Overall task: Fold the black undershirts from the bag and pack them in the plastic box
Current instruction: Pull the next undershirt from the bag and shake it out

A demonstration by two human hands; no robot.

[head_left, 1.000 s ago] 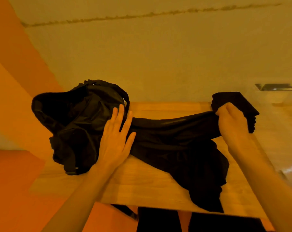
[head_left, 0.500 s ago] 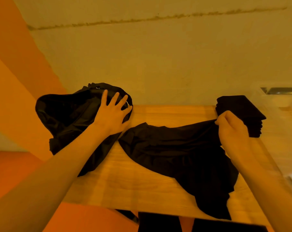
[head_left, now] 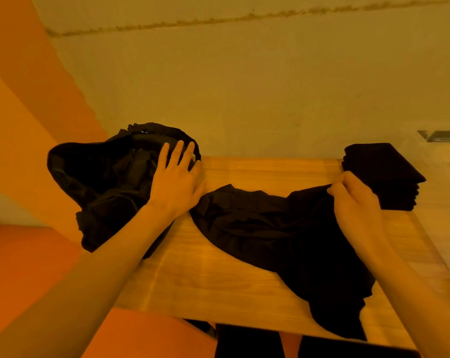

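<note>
A black bag (head_left: 102, 182) lies slumped on the left end of the wooden table (head_left: 218, 275), its mouth facing left. My left hand (head_left: 176, 183) rests flat on the bag's right side, fingers spread. An unfolded black undershirt (head_left: 275, 233) sprawls across the table's middle and hangs over the front edge. My right hand (head_left: 353, 200) pinches the shirt's upper right edge. A stack of folded black undershirts (head_left: 384, 171) sits just behind that hand, inside a clear plastic box (head_left: 440, 177) that is barely visible.
A pale wall stands right behind the table. Orange surfaces lie to the left and below the table's left corner. A dark metal fitting (head_left: 440, 135) shows at the far right.
My left hand moved off the shirt and up onto the bag, pressing it back to the left. The shirt came free of the bag and lies spread on the table. My right hand kept its grip.
</note>
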